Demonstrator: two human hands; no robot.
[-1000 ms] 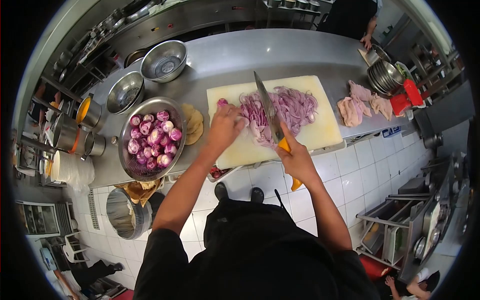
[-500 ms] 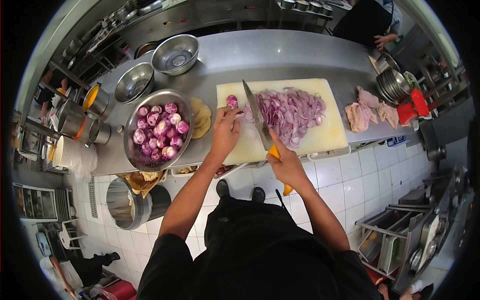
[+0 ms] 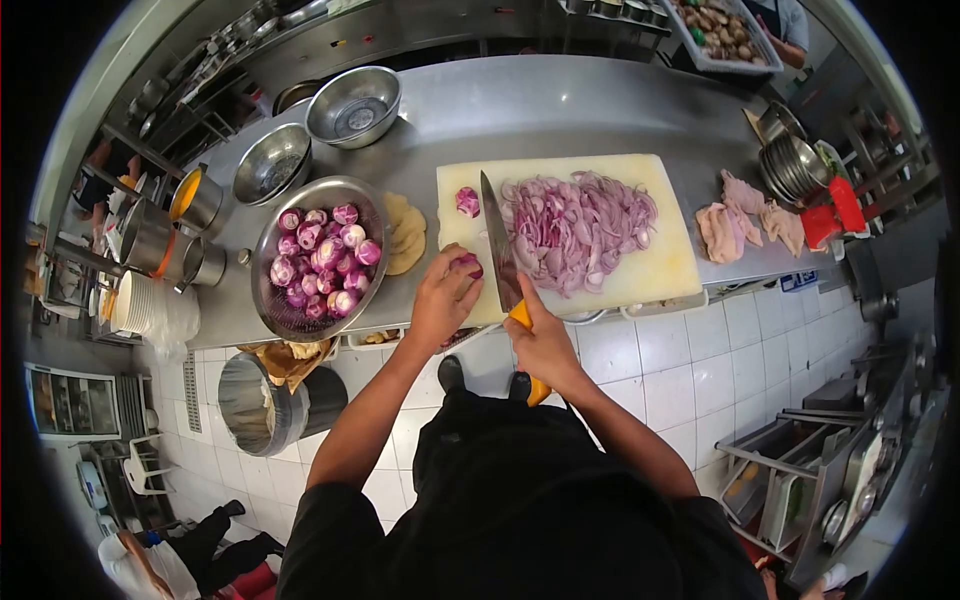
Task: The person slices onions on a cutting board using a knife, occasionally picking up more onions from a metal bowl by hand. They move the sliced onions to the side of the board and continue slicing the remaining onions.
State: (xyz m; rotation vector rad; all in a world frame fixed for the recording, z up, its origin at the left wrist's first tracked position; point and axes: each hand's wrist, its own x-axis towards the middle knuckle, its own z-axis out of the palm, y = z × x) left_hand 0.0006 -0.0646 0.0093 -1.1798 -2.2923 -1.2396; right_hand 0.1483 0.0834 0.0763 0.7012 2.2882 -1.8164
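Note:
My left hand (image 3: 445,300) is closed on a piece of red onion (image 3: 468,265) at the front left of the pale cutting board (image 3: 660,270). My right hand (image 3: 543,345) grips the yellow handle of a large knife (image 3: 500,245). The blade points away from me, between the left hand and a pile of sliced red onion (image 3: 580,230). Behind my left hand, another peeled onion (image 3: 467,201) rests on the board. Further left, a perforated metal bowl (image 3: 262,250) holds several peeled red onions.
Two metal bowls (image 3: 355,107) stand at the back left. Flat pale pieces (image 3: 405,235) lie beside the onion bowl. Raw meat (image 3: 725,230), stacked bowls (image 3: 795,170) and a red object (image 3: 845,205) are at the right. A person (image 3: 790,30) is near a crate (image 3: 725,35) of produce.
My left hand has come nearer with an onion piece now visible in it. The knife has shifted left and towards me, its blade more upright in view. A crate has appeared at the upper right.

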